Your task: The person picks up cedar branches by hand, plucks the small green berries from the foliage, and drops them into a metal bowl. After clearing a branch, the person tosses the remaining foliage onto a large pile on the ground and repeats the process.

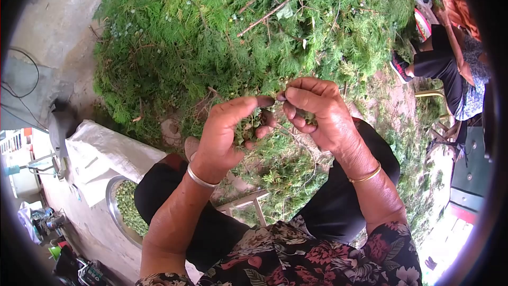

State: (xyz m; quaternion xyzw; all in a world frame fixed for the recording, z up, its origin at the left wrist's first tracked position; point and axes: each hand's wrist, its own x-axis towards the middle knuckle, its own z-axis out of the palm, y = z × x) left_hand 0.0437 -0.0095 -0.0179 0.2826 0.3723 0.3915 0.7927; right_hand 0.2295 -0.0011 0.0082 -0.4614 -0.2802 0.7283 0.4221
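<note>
Green heap (254, 26) sprawls in front of you, loose on the floor, close enough to reach from your seat. Metal basin (112, 201) of small green pieces (128, 209) sits beside your left knee, likely for easy access. Your left hand (222, 130) curls around leafy bits (245, 129), apparently cupped to keep them together. Your right hand (328, 114) narrows to a pinch, fingertips near the left's; can't tell what's between them.

Dark floral top (275, 254), black trousers (349, 190), bangle on each wrist.

Green bits (248, 128), partly hidden, in left hand (222, 127); feathery green heap (211, 32) ahead.
</note>
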